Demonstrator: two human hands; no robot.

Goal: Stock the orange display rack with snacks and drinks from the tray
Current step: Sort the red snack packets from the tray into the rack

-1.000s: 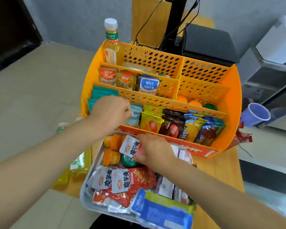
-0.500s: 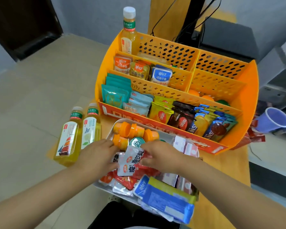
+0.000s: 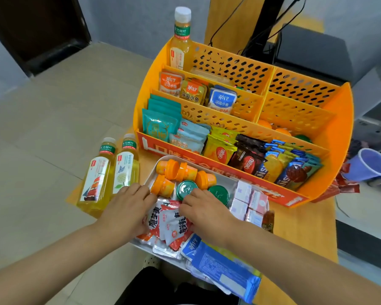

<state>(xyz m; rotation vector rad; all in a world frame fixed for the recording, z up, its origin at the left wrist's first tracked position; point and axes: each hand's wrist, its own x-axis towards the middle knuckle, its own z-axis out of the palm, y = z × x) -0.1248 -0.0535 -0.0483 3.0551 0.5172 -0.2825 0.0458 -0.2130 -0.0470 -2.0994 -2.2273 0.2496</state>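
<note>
Both hands, left hand [image 3: 128, 208] and right hand [image 3: 204, 211], seem to pinch the red-and-white packets [image 3: 168, 223] in the tray [image 3: 151, 172]; gather them flat, then lift toward the rack [image 3: 339, 119] at 1 o'clock.

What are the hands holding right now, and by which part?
Both hands are on the red-and-white snack packets in the tray, at the pile's left and right edges. Whether the fingers actually grip cannot be told.

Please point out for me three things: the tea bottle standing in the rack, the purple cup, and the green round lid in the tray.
tea bottle [image 3: 179, 49], head view, on its label, lower body.
purple cup [image 3: 370, 165], head view, on its inner wall.
green round lid [image 3: 186, 189], head view, on its top face.
</note>
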